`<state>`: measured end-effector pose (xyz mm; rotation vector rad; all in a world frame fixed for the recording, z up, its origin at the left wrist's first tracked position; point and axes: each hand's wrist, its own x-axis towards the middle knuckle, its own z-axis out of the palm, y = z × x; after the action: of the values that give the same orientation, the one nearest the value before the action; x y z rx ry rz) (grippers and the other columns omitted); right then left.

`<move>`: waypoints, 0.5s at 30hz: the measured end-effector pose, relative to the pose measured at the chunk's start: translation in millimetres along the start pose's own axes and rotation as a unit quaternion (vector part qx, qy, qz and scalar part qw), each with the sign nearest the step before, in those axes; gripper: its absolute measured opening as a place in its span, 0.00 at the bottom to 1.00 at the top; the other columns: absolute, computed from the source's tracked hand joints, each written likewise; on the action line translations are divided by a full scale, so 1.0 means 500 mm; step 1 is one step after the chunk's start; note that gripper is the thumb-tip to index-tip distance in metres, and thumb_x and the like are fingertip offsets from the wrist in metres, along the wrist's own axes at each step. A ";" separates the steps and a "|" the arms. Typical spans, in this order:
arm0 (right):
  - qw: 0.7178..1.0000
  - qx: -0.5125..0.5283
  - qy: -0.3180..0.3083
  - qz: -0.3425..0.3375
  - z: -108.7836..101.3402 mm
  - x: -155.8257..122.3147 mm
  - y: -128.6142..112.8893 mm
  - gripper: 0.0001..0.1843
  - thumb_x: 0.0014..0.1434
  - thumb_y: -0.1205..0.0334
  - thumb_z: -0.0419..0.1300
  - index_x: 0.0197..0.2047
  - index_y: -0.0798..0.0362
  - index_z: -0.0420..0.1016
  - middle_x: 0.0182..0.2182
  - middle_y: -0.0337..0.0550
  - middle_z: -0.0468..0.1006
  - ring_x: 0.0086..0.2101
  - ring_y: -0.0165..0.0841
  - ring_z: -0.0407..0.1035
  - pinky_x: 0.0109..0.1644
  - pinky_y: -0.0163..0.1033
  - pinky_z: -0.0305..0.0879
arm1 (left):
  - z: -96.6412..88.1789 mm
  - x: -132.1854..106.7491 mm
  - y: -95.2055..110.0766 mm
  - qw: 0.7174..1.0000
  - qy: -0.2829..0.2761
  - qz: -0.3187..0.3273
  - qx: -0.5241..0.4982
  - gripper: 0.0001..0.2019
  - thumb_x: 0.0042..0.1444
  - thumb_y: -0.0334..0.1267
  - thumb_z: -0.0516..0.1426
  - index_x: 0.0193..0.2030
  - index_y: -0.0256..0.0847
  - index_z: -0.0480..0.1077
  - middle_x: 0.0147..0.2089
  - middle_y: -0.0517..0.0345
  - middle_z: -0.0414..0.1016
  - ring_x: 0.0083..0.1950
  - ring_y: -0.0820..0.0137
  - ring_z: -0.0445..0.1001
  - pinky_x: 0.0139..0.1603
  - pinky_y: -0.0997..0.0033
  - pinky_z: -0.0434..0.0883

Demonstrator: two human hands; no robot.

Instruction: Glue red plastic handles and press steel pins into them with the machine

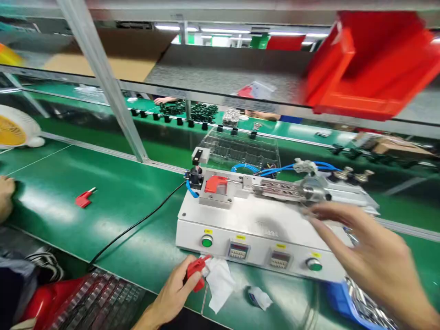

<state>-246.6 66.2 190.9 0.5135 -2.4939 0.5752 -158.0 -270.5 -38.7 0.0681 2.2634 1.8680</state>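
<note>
My left hand (pixel 177 288), at the bench's front edge, is closed around a red plastic part (pixel 196 275). A white cloth (pixel 220 282) lies right beside that part. Over the right end of a white machine (pixel 240 220), my right hand (pixel 367 252) has thumb and forefinger brought together. Motion blur hides what, if anything, is between those fingertips. Another red part (pixel 216 184) sits in the machine's metal fixture, with a thin metal rod reaching it from the right. Nearest the right fingertips is a round metal chuck-like piece (pixel 311 190).
A red part with a metal shaft (pixel 83 198) lies on the green bench (pixel 123 183). A blue bin (pixel 340 300) of metal rods is at lower right. A black cable (pixel 137 222) crosses the bench. Overhead, a red bin (pixel 371 68) rests on the shelf. Another person's hand (pixel 6 197) is far left.
</note>
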 end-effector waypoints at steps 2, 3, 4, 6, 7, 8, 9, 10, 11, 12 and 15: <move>0.998 0.047 -0.011 -0.038 0.031 0.036 -0.021 0.07 0.70 0.55 0.60 0.48 0.45 0.76 0.38 0.45 0.83 0.35 0.37 0.79 0.45 0.43 0.77 | 0.000 -0.005 -0.003 1.000 -0.012 -0.002 -0.015 0.21 0.71 0.59 0.52 0.47 0.41 0.71 0.41 0.56 0.75 0.43 0.63 0.72 0.48 0.67 0.68; 0.996 0.069 -0.022 -0.053 0.053 0.061 -0.031 0.06 0.70 0.57 0.59 0.47 0.46 0.76 0.39 0.45 0.84 0.36 0.37 0.79 0.46 0.43 0.77 | 0.001 -0.006 -0.004 1.000 -0.014 0.000 -0.021 0.21 0.70 0.59 0.53 0.48 0.41 0.71 0.40 0.56 0.74 0.42 0.63 0.72 0.48 0.67 0.68; 0.994 0.086 -0.031 -0.058 0.075 0.086 -0.040 0.06 0.69 0.58 0.58 0.46 0.47 0.76 0.39 0.44 0.84 0.36 0.38 0.79 0.47 0.43 0.77 | 0.001 -0.007 -0.005 1.000 -0.012 0.004 -0.027 0.22 0.70 0.59 0.53 0.47 0.41 0.71 0.40 0.56 0.73 0.42 0.64 0.71 0.47 0.67 0.68; 0.992 0.102 -0.050 -0.060 0.116 0.133 -0.055 0.07 0.68 0.59 0.57 0.44 0.48 0.76 0.39 0.44 0.84 0.38 0.39 0.79 0.48 0.44 0.76 | 0.003 -0.005 -0.007 0.999 -0.009 0.012 -0.038 0.22 0.70 0.60 0.54 0.46 0.41 0.71 0.38 0.57 0.72 0.41 0.64 0.70 0.46 0.68 0.68; 0.991 0.105 -0.056 -0.060 0.134 0.152 -0.061 0.07 0.67 0.60 0.57 0.44 0.48 0.76 0.38 0.44 0.84 0.39 0.39 0.79 0.49 0.45 0.76 | 0.003 -0.003 -0.007 0.999 -0.012 0.014 -0.042 0.22 0.70 0.60 0.54 0.46 0.41 0.71 0.38 0.58 0.71 0.40 0.65 0.69 0.45 0.68 0.68; 0.990 0.106 -0.061 -0.064 0.149 0.168 -0.066 0.07 0.66 0.61 0.57 0.44 0.49 0.76 0.38 0.44 0.84 0.40 0.39 0.79 0.49 0.44 0.75 | 0.004 -0.001 -0.008 0.999 -0.015 0.015 -0.045 0.22 0.70 0.60 0.54 0.45 0.40 0.70 0.37 0.58 0.70 0.39 0.65 0.68 0.44 0.68 0.67; 0.990 0.105 -0.064 -0.069 0.162 0.181 -0.070 0.07 0.66 0.62 0.57 0.44 0.49 0.76 0.39 0.43 0.84 0.40 0.39 0.79 0.49 0.44 0.74 | 0.004 0.001 -0.009 0.999 -0.019 0.016 -0.047 0.21 0.70 0.59 0.54 0.45 0.40 0.70 0.36 0.59 0.69 0.38 0.66 0.68 0.43 0.68 0.67; 0.990 0.099 -0.072 -0.075 0.174 0.191 -0.074 0.07 0.66 0.63 0.57 0.44 0.49 0.76 0.39 0.43 0.84 0.41 0.39 0.79 0.49 0.43 0.73 | 0.005 0.003 -0.009 0.998 -0.023 0.017 -0.049 0.21 0.70 0.59 0.54 0.45 0.40 0.69 0.36 0.60 0.68 0.38 0.66 0.67 0.42 0.69 0.66; 0.990 0.086 -0.082 -0.077 0.185 0.199 -0.076 0.07 0.66 0.64 0.57 0.45 0.49 0.76 0.39 0.43 0.84 0.41 0.39 0.78 0.48 0.43 0.72 | 0.005 0.004 -0.008 0.998 -0.025 0.019 -0.050 0.21 0.70 0.59 0.54 0.45 0.40 0.69 0.35 0.60 0.68 0.37 0.67 0.66 0.42 0.69 0.65; 0.990 0.066 -0.095 -0.076 0.195 0.205 -0.077 0.07 0.66 0.65 0.58 0.44 0.49 0.77 0.39 0.43 0.84 0.42 0.39 0.78 0.47 0.42 0.71 | 0.006 0.005 -0.006 0.998 -0.026 0.022 -0.051 0.21 0.70 0.59 0.54 0.44 0.40 0.69 0.35 0.60 0.67 0.37 0.67 0.66 0.41 0.69 0.65; 0.988 -0.013 -0.137 -0.067 0.223 0.211 -0.075 0.08 0.65 0.68 0.58 0.42 0.50 0.79 0.38 0.46 0.83 0.42 0.41 0.77 0.44 0.42 0.70 | 0.007 0.006 0.000 0.998 -0.024 0.028 -0.051 0.21 0.70 0.59 0.54 0.44 0.41 0.68 0.35 0.61 0.67 0.37 0.67 0.66 0.41 0.70 0.64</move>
<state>-357.8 -45.5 175.4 0.7902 -2.6922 0.4440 -160.2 -266.8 -39.6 0.1597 2.1525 1.9851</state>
